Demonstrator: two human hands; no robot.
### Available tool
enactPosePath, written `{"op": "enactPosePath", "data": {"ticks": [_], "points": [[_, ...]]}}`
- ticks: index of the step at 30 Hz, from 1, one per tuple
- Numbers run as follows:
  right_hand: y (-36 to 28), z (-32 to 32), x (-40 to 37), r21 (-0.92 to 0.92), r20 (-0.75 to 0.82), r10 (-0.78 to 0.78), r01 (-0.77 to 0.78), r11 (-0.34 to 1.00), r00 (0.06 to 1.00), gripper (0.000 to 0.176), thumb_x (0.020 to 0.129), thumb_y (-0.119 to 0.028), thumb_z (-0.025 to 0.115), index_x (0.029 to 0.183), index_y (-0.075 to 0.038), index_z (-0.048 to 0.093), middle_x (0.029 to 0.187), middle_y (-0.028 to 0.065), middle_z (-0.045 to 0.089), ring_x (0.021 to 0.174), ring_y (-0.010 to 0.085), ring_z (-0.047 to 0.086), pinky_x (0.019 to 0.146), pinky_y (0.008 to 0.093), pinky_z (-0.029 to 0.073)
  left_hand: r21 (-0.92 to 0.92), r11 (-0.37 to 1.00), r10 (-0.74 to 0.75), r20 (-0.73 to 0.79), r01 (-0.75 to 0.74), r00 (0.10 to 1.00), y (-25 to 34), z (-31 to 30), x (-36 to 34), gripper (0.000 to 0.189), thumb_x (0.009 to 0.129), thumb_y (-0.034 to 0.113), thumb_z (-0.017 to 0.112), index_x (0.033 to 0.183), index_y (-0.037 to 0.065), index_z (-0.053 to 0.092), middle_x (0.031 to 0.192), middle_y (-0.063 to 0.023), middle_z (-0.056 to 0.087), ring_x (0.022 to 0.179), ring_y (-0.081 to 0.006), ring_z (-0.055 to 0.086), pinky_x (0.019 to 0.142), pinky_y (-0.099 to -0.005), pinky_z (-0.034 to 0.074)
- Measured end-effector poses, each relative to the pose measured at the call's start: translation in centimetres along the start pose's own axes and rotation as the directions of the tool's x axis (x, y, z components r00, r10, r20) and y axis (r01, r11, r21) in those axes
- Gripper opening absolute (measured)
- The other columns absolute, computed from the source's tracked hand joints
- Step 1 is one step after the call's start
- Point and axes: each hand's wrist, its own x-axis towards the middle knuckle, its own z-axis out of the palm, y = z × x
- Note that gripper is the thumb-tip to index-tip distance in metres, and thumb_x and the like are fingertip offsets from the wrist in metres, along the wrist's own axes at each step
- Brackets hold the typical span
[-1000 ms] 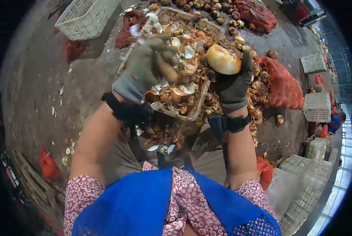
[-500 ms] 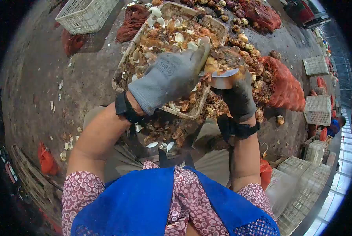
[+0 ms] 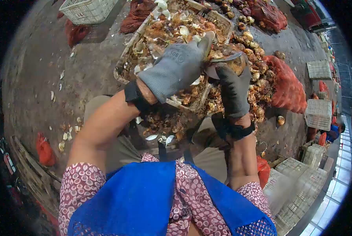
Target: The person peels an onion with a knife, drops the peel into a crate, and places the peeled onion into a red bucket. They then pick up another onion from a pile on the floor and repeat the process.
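Observation:
My left hand (image 3: 178, 65), in a grey glove, is closed at the near end of a curved knife blade (image 3: 227, 58); the handle is hidden in its fingers. The blade lies across a brown-skinned onion (image 3: 239, 65), which my right hand (image 3: 235, 88) grips in a dark, dirty glove. Both hands meet above the right side of a pale crate (image 3: 121, 74) filled with onion skins and white peel pieces (image 3: 184, 31). Just beyond my right hand lies a heap of onions (image 3: 258, 65).
Red mesh sacks (image 3: 284, 84) lie at the right and more netting (image 3: 138, 15) at the top. A white basket (image 3: 87, 11) stands upper left, with stacked crates (image 3: 302, 177) lower right. Wooden boards (image 3: 34, 169) lie lower left. Another person (image 3: 334, 131) is far right.
My right hand has turned and its fingers now show in front of the onion. The blade has moved upward in view and lies over the onion's upper side. My left hand has shifted slightly right.

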Motion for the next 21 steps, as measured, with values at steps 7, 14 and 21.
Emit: {"op": "enactPosePath", "data": {"ticks": [7, 14, 21], "points": [[0.0, -0.7, -0.2, 0.159, 0.222, 0.039, -0.075, 0.984, 0.974, 0.054, 0.085, -0.042, 0.063, 0.123, -0.006, 0.052, 0.116, 0.0113, 0.06, 0.105, 0.024, 0.059, 0.092, 0.0418, 0.049, -0.103, 0.976, 0.179, -0.116, -0.191, 0.977, -1.8, 1.3, 0.5, 0.053, 0.085, 0.021, 0.06, 0.134, 0.015, 0.042, 0.101, -0.0215, 0.063, 0.092, -0.0391, 0.062, 0.075, -0.0458, 0.051], [1.6, -1.2, 1.3, 0.413, 0.249, 0.108, -0.207, 0.887, 0.962, 0.052, 0.09, -0.043, 0.06, 0.126, -0.006, 0.048, 0.121, 0.0142, 0.057, 0.11, 0.0285, 0.057, 0.095, 0.0469, 0.049, -0.141, 0.986, 0.107, 0.128, -0.089, 0.986, -2.1, -0.1, 1.9, 0.02, 0.077, 0.008, 0.057, 0.095, 0.0, 0.063, 0.09, -0.0254, 0.064, 0.087, -0.0391, 0.064, 0.073, -0.0443, 0.051], [0.6, -0.8, 1.4, 0.423, 0.14, 0.042, -0.098, 0.901, 0.989, 0.053, 0.085, -0.037, 0.067, 0.124, -0.006, 0.051, 0.119, 0.0131, 0.058, 0.109, 0.0282, 0.057, 0.087, 0.0394, 0.051, -0.108, 0.994, 0.04, 0.045, -0.035, 0.998, -1.0, -2.0, 1.3, 0.042, 0.083, 0.016, 0.061, 0.123, 0.007, 0.051, 0.094, -0.02, 0.065, 0.086, -0.0401, 0.062, 0.073, -0.0453, 0.052]]}}
